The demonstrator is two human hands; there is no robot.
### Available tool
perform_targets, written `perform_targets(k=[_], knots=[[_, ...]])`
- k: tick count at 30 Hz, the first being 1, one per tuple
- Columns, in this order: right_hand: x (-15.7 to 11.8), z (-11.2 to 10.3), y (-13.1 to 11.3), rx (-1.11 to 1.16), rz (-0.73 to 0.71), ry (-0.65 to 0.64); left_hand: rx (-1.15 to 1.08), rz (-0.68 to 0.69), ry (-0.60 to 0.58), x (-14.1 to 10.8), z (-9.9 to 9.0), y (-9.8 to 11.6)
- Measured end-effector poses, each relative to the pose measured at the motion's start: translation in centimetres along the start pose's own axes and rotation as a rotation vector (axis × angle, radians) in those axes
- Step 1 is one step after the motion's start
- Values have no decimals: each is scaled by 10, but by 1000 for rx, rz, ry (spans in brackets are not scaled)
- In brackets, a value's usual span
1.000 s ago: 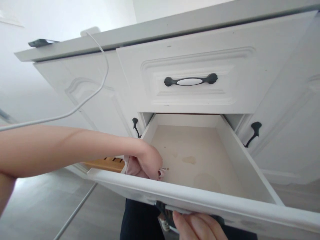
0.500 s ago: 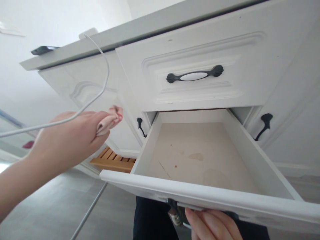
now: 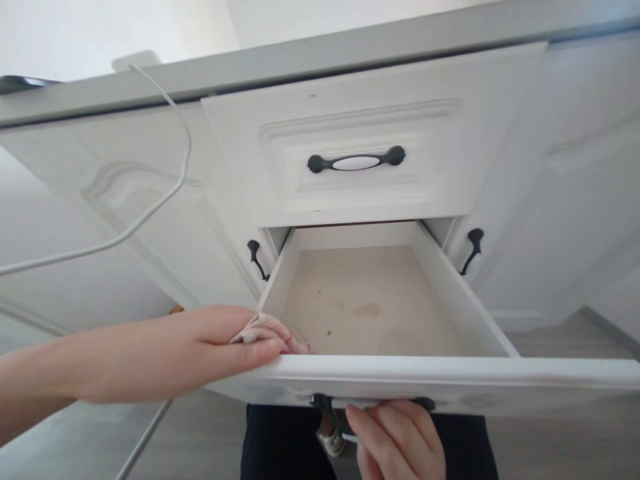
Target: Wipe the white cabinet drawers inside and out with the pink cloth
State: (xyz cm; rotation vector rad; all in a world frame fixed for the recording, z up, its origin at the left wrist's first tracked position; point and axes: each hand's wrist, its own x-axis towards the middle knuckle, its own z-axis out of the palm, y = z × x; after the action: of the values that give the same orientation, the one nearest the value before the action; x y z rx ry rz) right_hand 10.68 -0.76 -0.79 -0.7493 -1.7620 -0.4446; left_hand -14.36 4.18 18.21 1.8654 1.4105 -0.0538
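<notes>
My left hand (image 3: 200,347) is closed around a pale pink cloth (image 3: 270,331) and rests at the left front corner of the pulled-out white drawer (image 3: 400,367). Part of the cloth hangs over the inner side of the drawer front. Below, my right hand (image 3: 400,440) has its fingers wrapped round the dark drawer handle (image 3: 323,402), which they partly cover. Brown stains (image 3: 367,309) and small dark specks mark the beige drawer bottom (image 3: 380,273).
Above is a shut drawer with a black and white handle (image 3: 356,161). Cabinet doors with dark handles (image 3: 471,251) flank the drawer. A white cable (image 3: 183,177) droops from the countertop (image 3: 280,63) across the left side. My legs (image 3: 280,443) are beneath the drawer.
My left hand has moved right and down with the cloth, from beside the drawer onto its left front corner. My right hand stays at the handle. The view has shifted right.
</notes>
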Motion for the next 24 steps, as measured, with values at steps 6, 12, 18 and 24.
perform_targets(k=[6, 12, 18, 24], knots=[[-2, 12, -11, 0, 102, 126, -358, 219, -211, 61, 22, 98], [-13, 8, -13, 36, 179, 21, -302, 772, -386, 127, 76, 197], [-13, 2, -4, 21, 72, -30, -121, 879, -669, 143, 66, 206], [-11, 4, -1, 44, 68, 23, 140, 715, -360, 95, 39, 141]])
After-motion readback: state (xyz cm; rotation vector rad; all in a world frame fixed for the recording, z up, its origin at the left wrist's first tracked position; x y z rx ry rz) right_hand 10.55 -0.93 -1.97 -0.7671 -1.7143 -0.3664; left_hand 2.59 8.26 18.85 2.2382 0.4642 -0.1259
